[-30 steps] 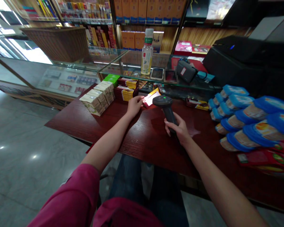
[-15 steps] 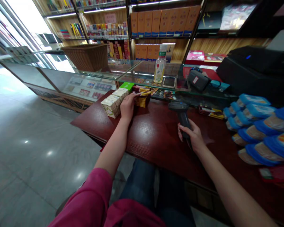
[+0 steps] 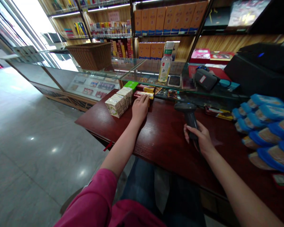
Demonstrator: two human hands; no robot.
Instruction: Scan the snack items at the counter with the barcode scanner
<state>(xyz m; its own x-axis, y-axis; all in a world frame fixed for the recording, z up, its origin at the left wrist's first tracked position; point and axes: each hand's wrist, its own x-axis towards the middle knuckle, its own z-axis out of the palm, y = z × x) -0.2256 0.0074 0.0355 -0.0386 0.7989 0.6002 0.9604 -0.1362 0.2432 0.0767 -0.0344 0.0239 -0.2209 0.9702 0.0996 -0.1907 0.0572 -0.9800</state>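
Observation:
My left hand (image 3: 140,108) lies over the front of a stack of red-and-yellow snack packets (image 3: 144,94), fingers stretched out onto the top ones and thumb hidden. Left of it stands a row of small cream-coloured packs (image 3: 118,100), with a bright green pack (image 3: 131,84) at its far end. My right hand (image 3: 201,137) is closed around the handle of a black barcode scanner (image 3: 190,118), which is upright above the dark red-brown table (image 3: 161,135). The scanner's head points away from me.
Blue-lidded tubs (image 3: 262,126) are stacked on the right. Flat snack packets (image 3: 219,112) lie near the glass counter (image 3: 142,74). A drink bottle (image 3: 165,64), a phone (image 3: 174,81) and a dark case (image 3: 206,78) rest on the glass. A wicker basket (image 3: 90,55) stands farther left.
The snack packet that was tilted at my left fingers now lies flat on the stack. My left hand has shifted right, onto the stack's front. My right hand still grips the scanner.

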